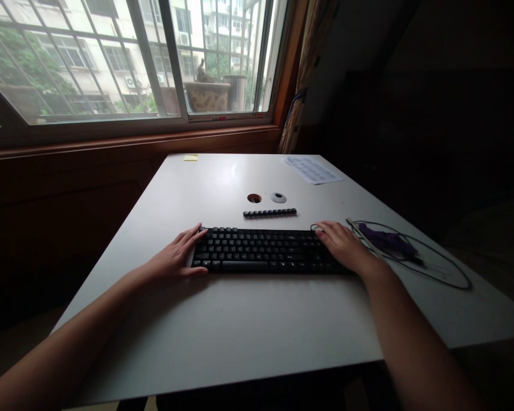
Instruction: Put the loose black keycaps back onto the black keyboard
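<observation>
A black keyboard [263, 250] lies flat in the middle of a white table [240, 331]. My left hand [177, 257] grips its left end, fingers along the back edge and thumb along the front. At the right end, my right hand [345, 245] lies over the keys, fingers curled round the edge. A short row of loose black keycaps [269, 213] sits just behind the keyboard.
A round cable hole [254, 198] and its grey cap [278, 197] lie behind the keycaps. To the right are a purple tool [385, 240], a thin stick [362, 235] and a looped black cable [437, 274]. A printed sheet [312, 169] and yellow note [191, 157] lie near the window.
</observation>
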Demonstrator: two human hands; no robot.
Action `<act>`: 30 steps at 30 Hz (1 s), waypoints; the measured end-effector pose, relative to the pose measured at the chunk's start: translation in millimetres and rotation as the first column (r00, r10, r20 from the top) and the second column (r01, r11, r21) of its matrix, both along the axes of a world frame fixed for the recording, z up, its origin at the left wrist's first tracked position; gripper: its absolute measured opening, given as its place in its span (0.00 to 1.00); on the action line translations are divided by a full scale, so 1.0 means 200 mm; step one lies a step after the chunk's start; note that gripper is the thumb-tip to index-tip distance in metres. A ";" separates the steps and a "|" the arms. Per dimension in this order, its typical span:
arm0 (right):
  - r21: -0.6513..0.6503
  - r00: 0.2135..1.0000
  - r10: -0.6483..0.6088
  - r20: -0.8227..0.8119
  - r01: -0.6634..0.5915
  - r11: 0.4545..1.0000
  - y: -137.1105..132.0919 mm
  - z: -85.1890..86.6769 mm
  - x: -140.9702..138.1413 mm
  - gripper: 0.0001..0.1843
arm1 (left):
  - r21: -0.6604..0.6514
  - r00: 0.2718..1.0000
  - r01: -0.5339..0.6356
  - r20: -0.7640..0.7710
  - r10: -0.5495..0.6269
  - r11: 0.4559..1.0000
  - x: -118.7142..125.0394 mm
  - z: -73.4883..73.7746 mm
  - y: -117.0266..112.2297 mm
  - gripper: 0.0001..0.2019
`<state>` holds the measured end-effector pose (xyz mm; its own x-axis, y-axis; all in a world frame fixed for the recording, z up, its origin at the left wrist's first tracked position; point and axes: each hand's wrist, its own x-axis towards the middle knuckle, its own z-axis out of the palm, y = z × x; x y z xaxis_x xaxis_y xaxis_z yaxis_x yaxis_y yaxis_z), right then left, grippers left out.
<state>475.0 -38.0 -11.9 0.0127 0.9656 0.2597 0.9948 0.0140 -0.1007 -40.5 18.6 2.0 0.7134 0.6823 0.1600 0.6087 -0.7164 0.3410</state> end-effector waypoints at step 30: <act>-0.140 0.999 0.032 -0.039 -0.037 0.989 -0.03 -0.01 0.02 0.40 | 0.106 0.995 -0.036 -0.093 0.046 0.994 0.02 -0.03 -0.03 0.50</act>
